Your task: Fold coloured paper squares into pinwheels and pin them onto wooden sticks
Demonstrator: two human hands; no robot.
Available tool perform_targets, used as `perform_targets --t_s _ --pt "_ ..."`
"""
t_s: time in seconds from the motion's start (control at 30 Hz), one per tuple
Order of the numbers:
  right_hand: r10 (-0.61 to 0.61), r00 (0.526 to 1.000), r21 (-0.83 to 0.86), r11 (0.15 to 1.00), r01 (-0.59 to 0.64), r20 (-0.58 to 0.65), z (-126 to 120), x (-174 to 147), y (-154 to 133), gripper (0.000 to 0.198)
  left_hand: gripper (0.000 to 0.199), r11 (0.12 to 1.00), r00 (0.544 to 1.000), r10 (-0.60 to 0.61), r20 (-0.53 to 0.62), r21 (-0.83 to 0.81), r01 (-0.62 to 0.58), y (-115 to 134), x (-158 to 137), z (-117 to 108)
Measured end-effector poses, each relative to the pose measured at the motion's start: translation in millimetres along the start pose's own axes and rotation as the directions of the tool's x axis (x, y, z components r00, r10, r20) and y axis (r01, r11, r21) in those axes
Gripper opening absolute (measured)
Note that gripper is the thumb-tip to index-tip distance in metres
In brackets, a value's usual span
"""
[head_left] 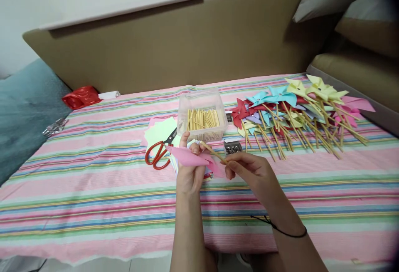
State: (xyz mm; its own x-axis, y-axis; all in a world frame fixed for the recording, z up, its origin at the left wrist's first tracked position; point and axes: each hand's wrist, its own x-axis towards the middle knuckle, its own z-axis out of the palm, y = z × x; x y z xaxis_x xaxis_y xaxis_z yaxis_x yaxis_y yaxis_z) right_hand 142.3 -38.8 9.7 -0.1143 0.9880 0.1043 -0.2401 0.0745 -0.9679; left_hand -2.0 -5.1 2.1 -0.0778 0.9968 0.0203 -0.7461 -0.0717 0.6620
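Observation:
My left hand (pixel 191 172) is closed on a pink paper pinwheel (pixel 187 157), its blades folded in and seen nearly edge-on. A short wooden stick (pixel 214 152) slants down from the pinwheel's side into my right hand (pixel 246 168), pinched between thumb and fingers. The stick's upper end is close to my left fingertips; whether it is fixed to the paper I cannot tell. Just beyond my hands stands a clear plastic box (pixel 202 134) of wooden sticks (pixel 202 119). Beside it is a small box of metal pins (pixel 233 148).
Red-handled scissors (pixel 158 155) lie on pale green paper sheets (pixel 160 132) to the left. Many finished pinwheels (pixel 280 97) are piled at right on the striped cloth (pixel 109 205). A red plastic bag (pixel 81 97) lies far left, near a teal cushion (pixel 26 114).

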Motion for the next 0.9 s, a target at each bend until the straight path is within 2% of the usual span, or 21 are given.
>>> perform_targets --t_s 0.3,0.63,0.9 --pt "-0.019 0.998 -0.018 1.000 0.020 0.065 -0.6 -1.4 1.4 0.009 0.070 1.000 1.000 0.013 -0.012 0.016 -0.013 0.7 -1.1 -5.5" --pt "-0.065 0.998 -0.077 0.995 0.064 -0.013 0.6 -2.0 -0.8 0.008 0.062 1.000 0.999 0.008 0.048 -0.010 -0.007 2.6 -1.7 -5.5" --pt "-0.102 0.995 -0.083 0.991 0.102 0.002 0.8 -1.1 -1.4 0.006 0.062 0.994 0.994 0.008 0.105 -0.109 0.004 3.3 -1.3 -5.4"
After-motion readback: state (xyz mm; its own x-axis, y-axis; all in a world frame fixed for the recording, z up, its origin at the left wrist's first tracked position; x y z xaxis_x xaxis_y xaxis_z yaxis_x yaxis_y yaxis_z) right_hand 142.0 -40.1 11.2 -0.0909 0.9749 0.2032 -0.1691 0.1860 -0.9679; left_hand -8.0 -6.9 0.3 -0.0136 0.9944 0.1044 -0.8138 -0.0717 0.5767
